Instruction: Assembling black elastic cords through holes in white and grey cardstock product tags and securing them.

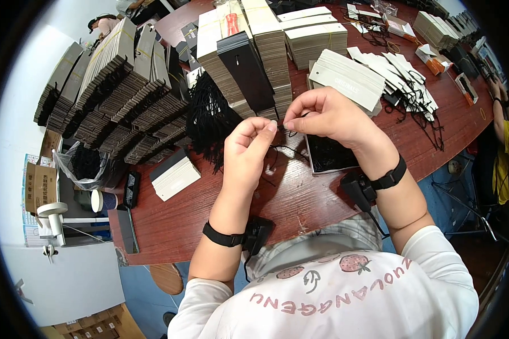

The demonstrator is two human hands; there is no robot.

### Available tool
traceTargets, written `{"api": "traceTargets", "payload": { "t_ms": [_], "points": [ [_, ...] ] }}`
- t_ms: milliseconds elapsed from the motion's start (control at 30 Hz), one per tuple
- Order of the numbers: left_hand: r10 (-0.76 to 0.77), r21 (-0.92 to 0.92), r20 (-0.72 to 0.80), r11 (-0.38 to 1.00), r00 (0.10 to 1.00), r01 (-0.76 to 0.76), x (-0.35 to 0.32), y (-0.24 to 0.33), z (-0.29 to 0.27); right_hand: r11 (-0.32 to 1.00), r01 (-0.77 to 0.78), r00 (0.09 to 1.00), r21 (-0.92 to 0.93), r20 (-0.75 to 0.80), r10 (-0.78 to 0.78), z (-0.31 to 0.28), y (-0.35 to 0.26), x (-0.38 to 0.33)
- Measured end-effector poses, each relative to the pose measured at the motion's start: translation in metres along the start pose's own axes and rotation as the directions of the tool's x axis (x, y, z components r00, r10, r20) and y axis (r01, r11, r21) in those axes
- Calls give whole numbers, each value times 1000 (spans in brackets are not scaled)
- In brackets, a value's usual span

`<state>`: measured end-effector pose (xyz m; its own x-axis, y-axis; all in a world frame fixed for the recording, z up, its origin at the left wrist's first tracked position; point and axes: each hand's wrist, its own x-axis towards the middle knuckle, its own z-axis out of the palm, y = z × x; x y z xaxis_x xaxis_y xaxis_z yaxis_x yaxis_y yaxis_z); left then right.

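Note:
Both my hands meet above the middle of the table, fingertips close together. My left hand is closed in a pinch of thumb and forefinger; what it holds is too small to make out. A loop of thin black cord shows at the fingertips of my right hand, which is pinched on it. Below the hands, more black cord trails over the table. Beside my right wrist lies a shallow white-edged box with black contents. A black tag leans on the card stacks just beyond my hands.
Tall stacks of strung tags fill the left, beside a hanging bunch of black cords. A small pile of pale tags lies near the left edge. Loose white tags with cords spread at right. Other people sit at far left and right.

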<state>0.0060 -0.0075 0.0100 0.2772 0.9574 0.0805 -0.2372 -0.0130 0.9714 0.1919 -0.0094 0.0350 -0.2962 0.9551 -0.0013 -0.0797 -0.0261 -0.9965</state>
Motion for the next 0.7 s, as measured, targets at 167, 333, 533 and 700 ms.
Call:
{"api": "traceTargets", "payload": {
  "t_ms": [167,333,533,700],
  "points": [
    [-9,-8,55,1000,998,10,1,-4,-4,990,-4,999,-144,-54,-4,-2,1,0],
    [-16,39,43,999,999,15,1,-4,-5,972,-26,999,-235,-38,17,-4,0,1],
    [-35,54,45,998,998,33,3,-2,-3,970,3,999,-241,-39,-13,-5,-2,0],
    [-80,57,109,996,991,74,3,-1,-6,976,22,999,-215,-22,-27,-4,1,1]
  ]
}}
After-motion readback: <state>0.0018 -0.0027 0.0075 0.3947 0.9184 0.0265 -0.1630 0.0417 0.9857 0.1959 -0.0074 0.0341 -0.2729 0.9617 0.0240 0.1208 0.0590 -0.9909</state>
